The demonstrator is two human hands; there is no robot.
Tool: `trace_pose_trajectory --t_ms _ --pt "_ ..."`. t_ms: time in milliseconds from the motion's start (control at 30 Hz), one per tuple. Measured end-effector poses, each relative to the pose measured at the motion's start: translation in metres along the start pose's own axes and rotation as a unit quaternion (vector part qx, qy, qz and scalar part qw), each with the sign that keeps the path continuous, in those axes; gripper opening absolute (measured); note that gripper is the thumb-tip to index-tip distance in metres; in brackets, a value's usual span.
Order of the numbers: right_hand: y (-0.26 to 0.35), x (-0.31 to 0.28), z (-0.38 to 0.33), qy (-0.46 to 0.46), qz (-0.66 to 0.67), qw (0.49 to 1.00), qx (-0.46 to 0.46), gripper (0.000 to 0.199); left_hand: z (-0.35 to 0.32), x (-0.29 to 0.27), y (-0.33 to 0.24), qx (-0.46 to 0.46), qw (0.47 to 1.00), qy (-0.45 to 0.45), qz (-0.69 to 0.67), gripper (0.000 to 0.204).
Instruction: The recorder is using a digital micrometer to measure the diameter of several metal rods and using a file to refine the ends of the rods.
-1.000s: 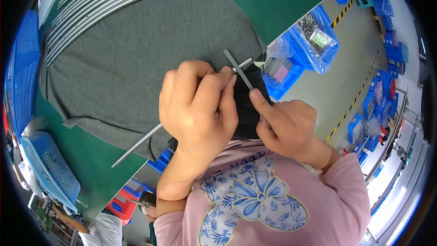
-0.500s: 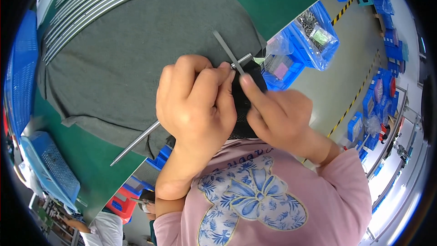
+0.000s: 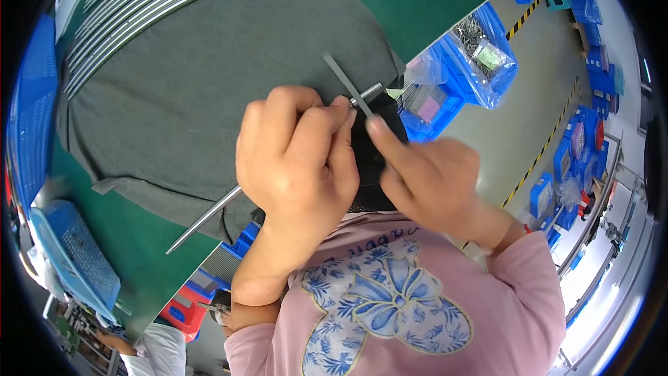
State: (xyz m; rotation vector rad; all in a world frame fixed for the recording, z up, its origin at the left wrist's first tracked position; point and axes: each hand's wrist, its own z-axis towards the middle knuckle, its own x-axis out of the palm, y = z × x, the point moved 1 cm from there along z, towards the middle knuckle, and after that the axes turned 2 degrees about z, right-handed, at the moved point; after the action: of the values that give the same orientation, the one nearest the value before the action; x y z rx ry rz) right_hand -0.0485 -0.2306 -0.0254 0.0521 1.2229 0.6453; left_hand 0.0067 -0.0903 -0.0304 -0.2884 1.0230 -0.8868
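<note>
My left hand [image 3: 296,153] is closed around a slim metal rod [image 3: 209,216]. The rod runs through the fist, its long end slanting down to the left and its short tip poking out at the upper right. A narrow flat grey file [image 3: 339,74] lies across the rod near that tip. My right hand [image 3: 438,177] pinches the file's lower end, with the index finger stretched along it. The right hand is slightly blurred. Behind both hands spreads a dark grey cloth [image 3: 195,97].
Several similar metal rods [image 3: 153,17] lie side by side at the cloth's far left. Blue bins [image 3: 452,108] with small metal parts stand at the right table edge. A blue basket [image 3: 76,257] is at the left. Another person's white sleeve [image 3: 160,351] shows at the lower left.
The file has shifted slightly down along its length with my right hand. My left hand and the rod have moved a touch to the left.
</note>
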Motion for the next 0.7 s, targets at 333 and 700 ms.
trace_pose_trajectory --t_ms 333,700 --pt "0.004 -0.002 0.005 0.004 0.020 1.000 0.016 0.052 0.000 0.000 0.001 -0.003 1.000 0.006 0.009 0.012" --pt "0.005 0.004 0.008 -0.025 0.022 0.999 0.010 0.052 0.001 0.000 0.001 0.003 1.000 0.006 0.001 0.013"
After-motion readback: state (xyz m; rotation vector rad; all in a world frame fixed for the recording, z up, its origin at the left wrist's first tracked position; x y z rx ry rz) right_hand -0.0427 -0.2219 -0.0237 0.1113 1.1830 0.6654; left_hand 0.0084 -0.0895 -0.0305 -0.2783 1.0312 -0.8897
